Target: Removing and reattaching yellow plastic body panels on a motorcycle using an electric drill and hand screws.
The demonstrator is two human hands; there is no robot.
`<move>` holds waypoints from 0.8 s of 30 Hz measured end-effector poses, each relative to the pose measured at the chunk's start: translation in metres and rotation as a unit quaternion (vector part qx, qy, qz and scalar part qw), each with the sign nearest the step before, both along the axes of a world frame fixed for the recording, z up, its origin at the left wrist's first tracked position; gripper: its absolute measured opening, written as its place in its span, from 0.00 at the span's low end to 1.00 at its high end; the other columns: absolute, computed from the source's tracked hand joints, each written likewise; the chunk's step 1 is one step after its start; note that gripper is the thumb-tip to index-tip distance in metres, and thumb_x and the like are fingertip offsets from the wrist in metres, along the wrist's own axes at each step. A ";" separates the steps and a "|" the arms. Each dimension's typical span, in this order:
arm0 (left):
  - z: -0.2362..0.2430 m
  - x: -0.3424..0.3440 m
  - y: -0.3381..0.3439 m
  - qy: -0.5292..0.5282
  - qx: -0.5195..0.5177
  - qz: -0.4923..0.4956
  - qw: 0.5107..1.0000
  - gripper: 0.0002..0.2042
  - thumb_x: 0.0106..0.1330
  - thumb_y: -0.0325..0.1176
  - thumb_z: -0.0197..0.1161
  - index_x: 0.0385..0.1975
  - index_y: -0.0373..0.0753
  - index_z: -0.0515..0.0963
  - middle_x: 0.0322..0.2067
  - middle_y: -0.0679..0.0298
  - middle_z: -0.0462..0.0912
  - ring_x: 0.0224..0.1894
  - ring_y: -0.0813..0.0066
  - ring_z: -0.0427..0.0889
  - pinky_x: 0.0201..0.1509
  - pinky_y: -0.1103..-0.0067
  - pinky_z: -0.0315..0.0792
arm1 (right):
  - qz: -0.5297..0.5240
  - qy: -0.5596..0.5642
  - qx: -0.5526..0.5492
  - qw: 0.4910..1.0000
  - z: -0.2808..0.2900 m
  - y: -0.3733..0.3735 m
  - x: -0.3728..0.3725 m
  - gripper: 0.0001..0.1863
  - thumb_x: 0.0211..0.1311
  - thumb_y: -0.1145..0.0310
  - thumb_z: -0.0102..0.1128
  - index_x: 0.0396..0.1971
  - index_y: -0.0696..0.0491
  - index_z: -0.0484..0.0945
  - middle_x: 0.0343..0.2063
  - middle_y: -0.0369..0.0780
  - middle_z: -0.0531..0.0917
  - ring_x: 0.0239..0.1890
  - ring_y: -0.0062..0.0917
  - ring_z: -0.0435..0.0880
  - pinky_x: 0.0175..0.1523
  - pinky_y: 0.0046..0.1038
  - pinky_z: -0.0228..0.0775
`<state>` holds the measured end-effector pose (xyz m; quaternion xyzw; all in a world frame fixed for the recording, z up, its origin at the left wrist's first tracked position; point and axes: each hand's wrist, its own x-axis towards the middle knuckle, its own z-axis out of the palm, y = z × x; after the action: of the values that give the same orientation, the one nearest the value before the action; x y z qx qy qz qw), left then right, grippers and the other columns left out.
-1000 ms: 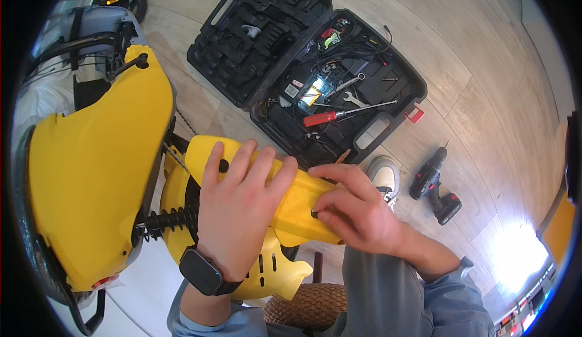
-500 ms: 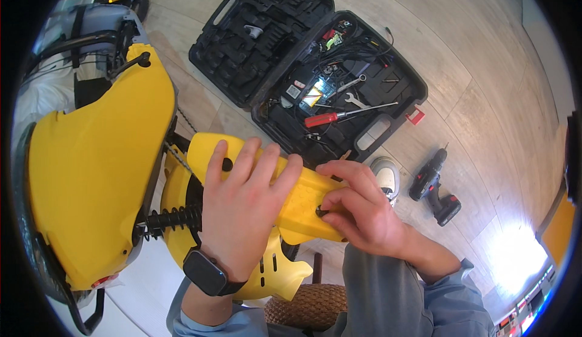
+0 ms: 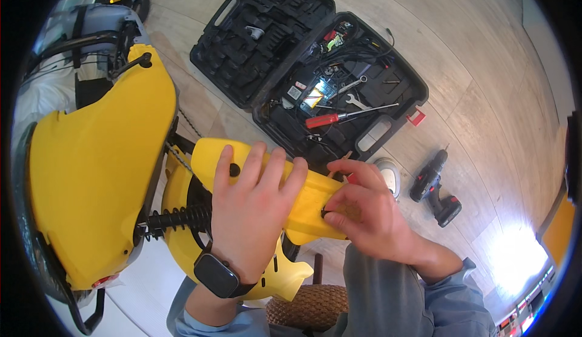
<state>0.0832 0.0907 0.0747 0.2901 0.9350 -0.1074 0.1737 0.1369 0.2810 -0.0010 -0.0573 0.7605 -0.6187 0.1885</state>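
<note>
Mid-frame, your yellow cover [image 3: 310,206] slants lengthwise, rounded end upper left, beneath your left hand [image 3: 254,212], grip unclear, while your right hand [image 3: 376,219] pinches its black knob [image 3: 324,214].

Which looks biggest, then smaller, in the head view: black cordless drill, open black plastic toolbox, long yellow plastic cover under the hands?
1. Open black plastic toolbox
2. Long yellow plastic cover, partly hidden
3. Black cordless drill

A big black toolbox [image 3: 233,64] lies open on the floor [image 3: 485,94]. Inside are a red screwdriver [image 3: 324,120] and a wrench [image 3: 356,101]. A drill [image 3: 430,175] lies nearby.
</note>
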 end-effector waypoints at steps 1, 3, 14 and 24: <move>0.000 0.000 0.000 0.001 0.000 0.000 1.000 0.20 0.59 0.30 0.58 0.53 0.48 0.77 0.53 0.64 0.77 0.62 0.63 0.72 0.68 0.56 0.59 | 0.010 -0.017 0.012 1.000 0.001 0.001 -0.001 0.08 0.48 0.74 0.69 0.30 0.56 0.82 0.58 0.47 0.72 0.56 0.45 0.72 0.62 0.39 0.65; 0.003 0.001 0.000 0.000 -0.011 0.007 1.000 0.20 0.59 0.30 0.58 0.54 0.48 0.76 0.52 0.65 0.77 0.62 0.63 0.72 0.69 0.57 0.58 | 0.009 -0.011 0.006 1.000 0.003 0.002 -0.003 0.08 0.48 0.74 0.69 0.30 0.56 0.82 0.58 0.46 0.73 0.56 0.45 0.72 0.62 0.39 0.65; 0.000 0.003 0.002 0.012 -0.018 0.010 1.000 0.20 0.59 0.31 0.58 0.54 0.48 0.76 0.52 0.64 0.77 0.62 0.63 0.72 0.69 0.57 0.58 | -0.011 0.075 0.055 0.996 -0.002 0.001 0.002 0.07 0.49 0.75 0.69 0.29 0.55 0.80 0.56 0.47 0.74 0.55 0.46 0.73 0.59 0.39 0.68; 0.002 -0.001 -0.002 0.013 0.012 0.019 1.000 0.22 0.56 0.28 0.59 0.53 0.48 0.77 0.52 0.64 0.77 0.61 0.62 0.73 0.66 0.57 0.62 | -0.004 0.162 -0.009 0.987 -0.012 0.007 -0.001 0.11 0.49 0.75 0.71 0.35 0.53 0.83 0.53 0.47 0.78 0.52 0.42 0.78 0.55 0.37 0.72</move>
<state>0.0819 0.0883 0.0766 0.2731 0.9436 -0.0964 0.1602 0.1358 0.2879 -0.0134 -0.1551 0.7758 -0.6087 0.0597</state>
